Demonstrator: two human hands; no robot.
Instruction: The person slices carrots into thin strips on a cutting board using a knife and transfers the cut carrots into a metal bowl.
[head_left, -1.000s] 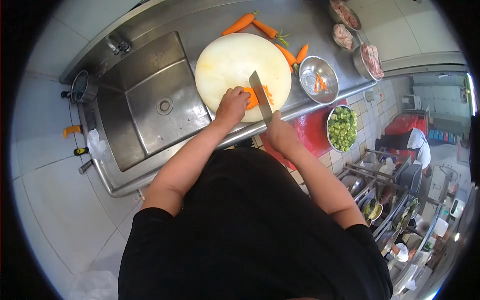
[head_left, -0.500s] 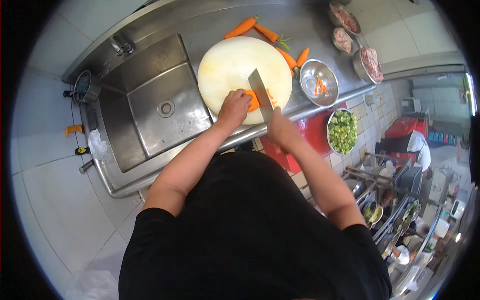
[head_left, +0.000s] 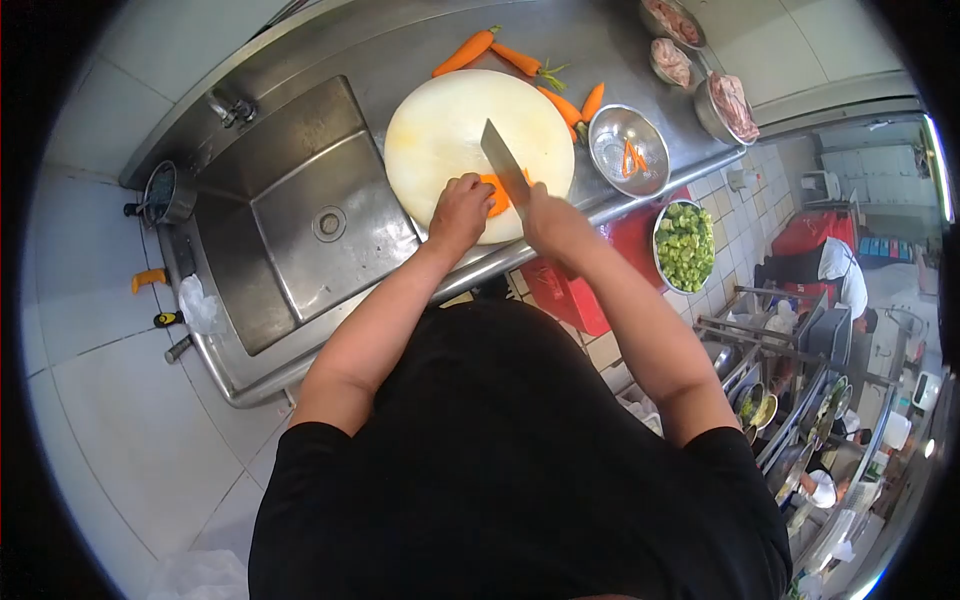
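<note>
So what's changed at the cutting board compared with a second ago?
The right hand and the knife have moved forward over the cutting board, away from the body. Nothing was newly grasped or released; the left hand still holds the carrot piece.

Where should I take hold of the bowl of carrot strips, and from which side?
I'd pinch the bowl by its right rim, coming from above on that side. It sits open side up with a thin rim, and the strips lie low inside. Carrots lie close on its left, while the meat bowl on its right stands apart, probably leaving room.
</note>
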